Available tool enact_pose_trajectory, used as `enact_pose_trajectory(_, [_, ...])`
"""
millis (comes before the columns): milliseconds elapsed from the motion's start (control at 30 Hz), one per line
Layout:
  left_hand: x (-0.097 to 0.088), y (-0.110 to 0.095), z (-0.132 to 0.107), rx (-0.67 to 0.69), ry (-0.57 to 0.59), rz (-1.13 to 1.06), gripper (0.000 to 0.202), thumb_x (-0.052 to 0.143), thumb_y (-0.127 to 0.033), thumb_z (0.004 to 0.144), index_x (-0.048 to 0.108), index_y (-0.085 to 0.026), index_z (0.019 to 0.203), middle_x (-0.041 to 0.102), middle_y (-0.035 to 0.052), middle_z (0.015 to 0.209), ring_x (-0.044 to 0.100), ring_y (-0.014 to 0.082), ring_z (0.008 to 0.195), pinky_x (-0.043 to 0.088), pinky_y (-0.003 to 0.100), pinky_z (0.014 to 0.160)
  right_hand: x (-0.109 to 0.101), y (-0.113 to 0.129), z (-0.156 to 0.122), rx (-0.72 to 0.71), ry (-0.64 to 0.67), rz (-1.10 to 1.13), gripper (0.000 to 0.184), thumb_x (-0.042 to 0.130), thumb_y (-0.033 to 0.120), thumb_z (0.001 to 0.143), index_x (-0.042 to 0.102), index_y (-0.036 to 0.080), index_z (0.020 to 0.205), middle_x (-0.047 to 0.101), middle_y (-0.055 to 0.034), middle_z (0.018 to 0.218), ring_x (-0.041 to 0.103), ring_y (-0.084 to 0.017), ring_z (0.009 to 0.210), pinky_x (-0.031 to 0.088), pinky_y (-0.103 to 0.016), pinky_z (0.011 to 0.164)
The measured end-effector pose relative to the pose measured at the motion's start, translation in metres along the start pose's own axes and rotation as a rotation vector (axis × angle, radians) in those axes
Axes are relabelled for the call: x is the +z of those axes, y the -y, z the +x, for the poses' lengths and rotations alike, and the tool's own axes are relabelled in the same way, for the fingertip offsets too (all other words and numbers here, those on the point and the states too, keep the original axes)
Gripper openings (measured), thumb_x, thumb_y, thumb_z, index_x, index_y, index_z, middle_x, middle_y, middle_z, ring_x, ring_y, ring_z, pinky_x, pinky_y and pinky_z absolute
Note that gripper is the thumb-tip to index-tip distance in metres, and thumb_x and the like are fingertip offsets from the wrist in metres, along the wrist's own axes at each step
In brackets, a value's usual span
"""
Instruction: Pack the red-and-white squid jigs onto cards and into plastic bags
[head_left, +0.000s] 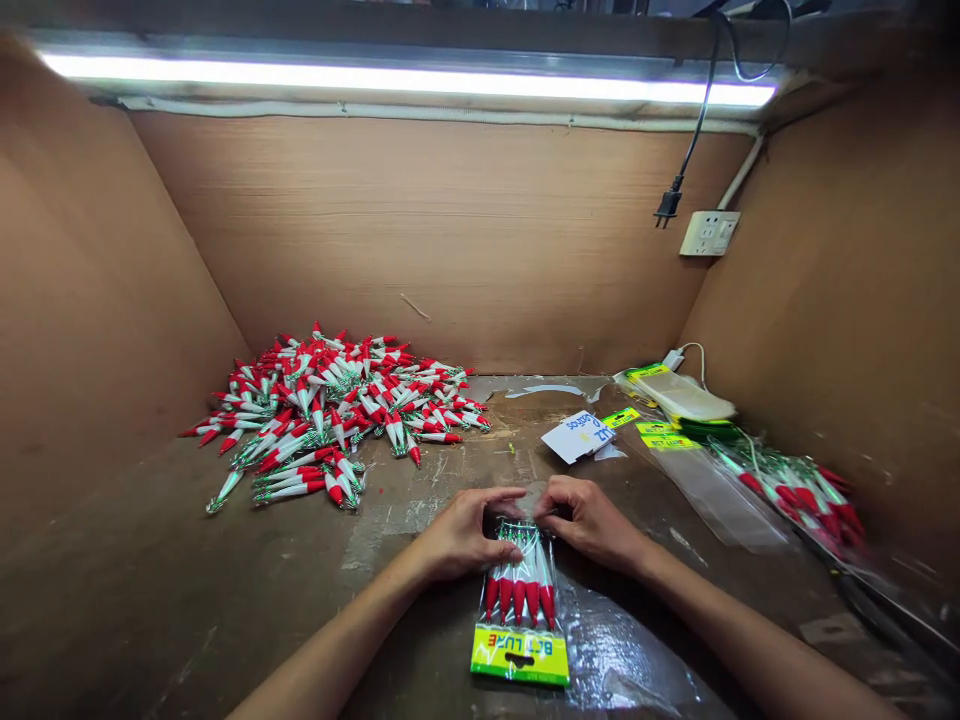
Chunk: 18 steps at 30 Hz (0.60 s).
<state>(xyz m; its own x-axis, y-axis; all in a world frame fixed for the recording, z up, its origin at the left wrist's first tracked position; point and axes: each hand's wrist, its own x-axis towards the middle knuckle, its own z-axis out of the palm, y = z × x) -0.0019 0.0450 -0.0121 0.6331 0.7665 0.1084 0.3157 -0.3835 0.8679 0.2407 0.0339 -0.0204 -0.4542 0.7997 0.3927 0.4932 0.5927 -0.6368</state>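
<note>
A clear bag of fishing lures (pixel 519 590) lies flat in front of me, its yellow and green "BCT LURE" header at the near end. Inside are several red and white squid lures side by side, red tips toward me. My left hand (pixel 472 530) grips the bag's far left side, thumb resting on the plastic over the lures and fingers curled past the far end. At the far right corner, my right hand (pixel 589 520) is closed with thumb and finger pinched on the plastic. The far edge of the bag is partly hidden by my fingers.
A large pile of loose lures (pixel 337 400) lies at the back left. To the right are a white card (pixel 574 437), empty header bags (pixel 709 490), a bag stack (pixel 667 390) and packed lures (pixel 802 500). A black plug (pixel 667 205) hangs near the socket (pixel 709 233).
</note>
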Motion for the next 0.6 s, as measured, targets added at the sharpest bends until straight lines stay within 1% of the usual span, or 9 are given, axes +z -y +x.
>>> enact_pose_trajectory(67, [0.001,0.0,-0.002,0.001,0.007,0.013,0.052,0.082,-0.034,0.074,0.07,-0.023,0.123,0.074,0.0093,0.117,0.066,0.029,0.112,0.046,0.039,0.101,-0.002,0.001,-0.002,-0.066,0.006,-0.051,0.011,0.065,0.01,0.086,0.072,0.018,0.084,0.067,-0.0021,0.082,0.062,-0.015,0.077,0.044,-0.024,0.069])
enact_pose_trajectory(133, [0.002,0.0,-0.004,0.023,-0.003,0.061,0.04,0.079,-0.035,0.076,0.075,-0.025,0.114,0.073,0.0088,0.118,0.062,0.0304,0.12,0.042,0.041,0.106,-0.005,0.002,-0.005,-0.152,0.023,-0.127,0.013,0.063,0.015,0.09,0.074,0.021,0.091,0.067,-0.0035,0.085,0.062,-0.016,0.081,0.045,-0.025,0.071])
enact_pose_trajectory(267, [0.002,0.004,-0.009,0.102,-0.019,0.133,0.035,0.076,-0.039,0.082,0.073,-0.031,0.116,0.072,0.0061,0.121,0.055,0.0289,0.129,0.041,0.041,0.108,-0.013,0.004,-0.007,-0.339,0.087,-0.348,0.023,0.053,0.017,0.097,0.074,0.025,0.102,0.069,-0.0042,0.089,0.058,-0.016,0.08,0.042,-0.027,0.07])
enact_pose_trajectory(367, [0.001,0.01,-0.012,0.18,-0.012,0.233,0.035,0.072,-0.042,0.086,0.072,-0.031,0.119,0.069,0.0057,0.126,0.051,0.0275,0.133,0.041,0.04,0.109,-0.015,0.005,-0.007,-0.431,0.142,-0.463,0.027,0.049,0.017,0.099,0.072,0.027,0.109,0.068,-0.0038,0.088,0.055,-0.016,0.075,0.039,-0.028,0.068])
enact_pose_trajectory(467, [0.0,0.012,-0.015,0.248,0.034,0.376,0.036,0.065,-0.043,0.092,0.066,-0.033,0.127,0.064,0.0041,0.133,0.047,0.0264,0.137,0.036,0.041,0.113,-0.014,0.007,-0.009,-0.449,0.19,-0.446,0.035,0.05,0.013,0.097,0.07,0.034,0.117,0.066,-0.0015,0.089,0.053,-0.015,0.075,0.038,-0.028,0.069])
enact_pose_trajectory(533, [-0.002,0.009,-0.018,0.27,0.072,0.466,0.04,0.059,-0.043,0.096,0.059,-0.036,0.135,0.059,0.0026,0.139,0.044,0.0264,0.139,0.034,0.042,0.114,-0.013,0.01,-0.01,-0.411,0.22,-0.377,0.035,0.055,0.013,0.094,0.072,0.037,0.113,0.066,-0.0007,0.094,0.054,-0.015,0.08,0.039,-0.028,0.072])
enact_pose_trajectory(600, [-0.006,0.004,-0.023,0.267,0.126,0.545,0.048,0.055,-0.045,0.097,0.048,-0.037,0.143,0.051,0.0019,0.147,0.037,0.0283,0.143,0.029,0.044,0.116,-0.015,0.013,-0.011,-0.359,0.256,-0.298,0.029,0.062,0.015,0.091,0.075,0.038,0.104,0.065,-0.0008,0.1,0.055,-0.016,0.086,0.04,-0.028,0.076])
